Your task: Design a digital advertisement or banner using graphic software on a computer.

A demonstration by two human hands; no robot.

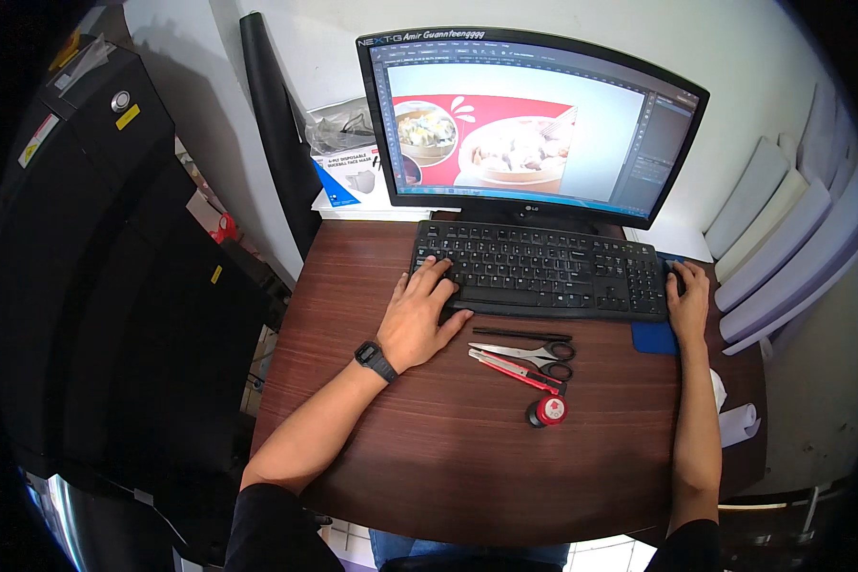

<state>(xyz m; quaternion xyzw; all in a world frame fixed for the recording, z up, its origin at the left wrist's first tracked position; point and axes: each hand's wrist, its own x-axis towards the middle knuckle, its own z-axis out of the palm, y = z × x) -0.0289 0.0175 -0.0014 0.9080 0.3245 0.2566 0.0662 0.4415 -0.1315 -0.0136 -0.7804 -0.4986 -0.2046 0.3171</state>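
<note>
My left hand (418, 315) lies at the left end of a black keyboard (543, 276), its fingers spread over the keys and the thumb stretched out below the front edge. A black digital watch (376, 361) is on that wrist. To the right of the keyboard, my right hand (688, 300) is curled over a dark computer mouse (674, 283), which is mostly hidden under the fingers. A blue mouse pad (654, 338) shows beside that hand. Behind the keyboard a monitor (534, 124) displays an image-editing window with pictures of food bowls on red.
In front of the keyboard lie a black pen-like stick (522, 335), scissors (529, 357), a red cutter knife (517, 372) and a small red-and-black round object (546, 411). A mask box (348, 178) stands behind left. Paper rolls (782, 238) lean at right; a black machine (114, 286) fills the left.
</note>
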